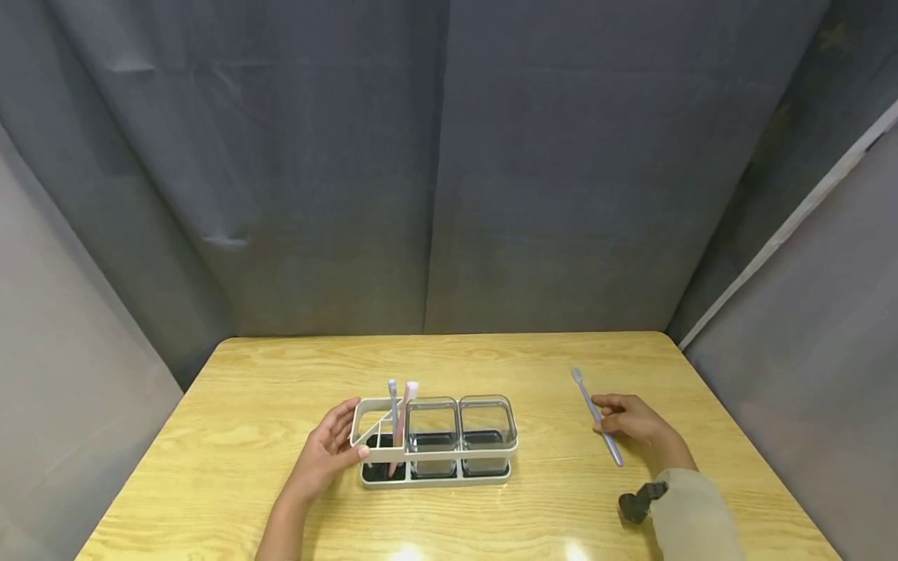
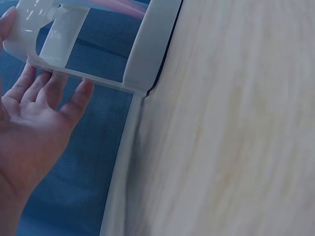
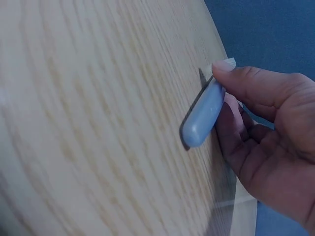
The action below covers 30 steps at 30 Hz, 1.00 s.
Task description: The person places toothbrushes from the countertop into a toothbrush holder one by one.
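toothbrush (image 1: 607, 442), pale purple, is pinched in the right hand (image 1: 634, 419) between the holder (image 1: 456, 455) and the right edge of the table (image 1: 761, 499), with room on the yellow wood (image 1: 550, 444) to its left, while the left hand (image 1: 328, 448) grips the holder's left end, and gray cloth (image 1: 337, 195) hangs behind and on both sides.

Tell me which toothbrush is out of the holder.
The bluish-lavender toothbrush pinched in the right hand; the pink toothbrush and the blue-grey toothbrush both stand in the holder.
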### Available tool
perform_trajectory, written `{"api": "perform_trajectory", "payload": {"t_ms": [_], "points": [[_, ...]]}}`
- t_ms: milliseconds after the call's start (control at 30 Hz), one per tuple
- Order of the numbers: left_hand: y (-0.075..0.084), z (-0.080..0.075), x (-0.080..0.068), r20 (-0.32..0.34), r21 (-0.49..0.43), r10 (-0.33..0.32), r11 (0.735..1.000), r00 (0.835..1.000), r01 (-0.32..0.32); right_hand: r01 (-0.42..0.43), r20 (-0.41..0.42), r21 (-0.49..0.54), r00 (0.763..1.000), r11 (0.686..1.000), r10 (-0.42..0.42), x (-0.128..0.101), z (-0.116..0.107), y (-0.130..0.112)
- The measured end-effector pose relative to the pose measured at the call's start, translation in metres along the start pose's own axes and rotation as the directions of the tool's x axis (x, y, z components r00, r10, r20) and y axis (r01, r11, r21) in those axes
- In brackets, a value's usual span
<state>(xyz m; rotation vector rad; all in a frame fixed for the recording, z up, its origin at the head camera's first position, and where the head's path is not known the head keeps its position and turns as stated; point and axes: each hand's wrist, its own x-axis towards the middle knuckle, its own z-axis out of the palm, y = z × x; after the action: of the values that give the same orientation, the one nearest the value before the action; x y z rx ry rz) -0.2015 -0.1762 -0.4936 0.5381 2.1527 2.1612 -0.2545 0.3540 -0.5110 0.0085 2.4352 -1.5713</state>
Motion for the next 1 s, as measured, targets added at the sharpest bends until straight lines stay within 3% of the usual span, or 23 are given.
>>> {"api": "perform_trajectory", "payload": {"t_ms": [400,733,867,1000], "points": [[0.0014,0.0022,0.0049,0.0,-0.012,-0.005,1.0,1.0,0.005,-0.028,0.005,-0.021,1.0,0.999,0.028,0.0047,-0.0021,-0.0056],[0.0011,0.0,0.0031,0.03,-0.051,0.001,0.999,1.0,0.0,-0.062,0.026,0.054,0.998,0.997,0.061,-0.0008,0.0002,-0.0079],[0.0008,-0.0004,0.0019,0.032,-0.062,0.006,0.998,0.999,-0.004,-0.07,0.056,0.106,0.996,0.992,0.064,-0.0026,0.002,-0.0081],[-0.0003,-0.0011,0.0011,0.033,-0.065,0.006,0.998,0.999,-0.004,-0.038,0.099,0.072,0.995,0.997,0.031,-0.0022,0.0048,-0.0099]]}}
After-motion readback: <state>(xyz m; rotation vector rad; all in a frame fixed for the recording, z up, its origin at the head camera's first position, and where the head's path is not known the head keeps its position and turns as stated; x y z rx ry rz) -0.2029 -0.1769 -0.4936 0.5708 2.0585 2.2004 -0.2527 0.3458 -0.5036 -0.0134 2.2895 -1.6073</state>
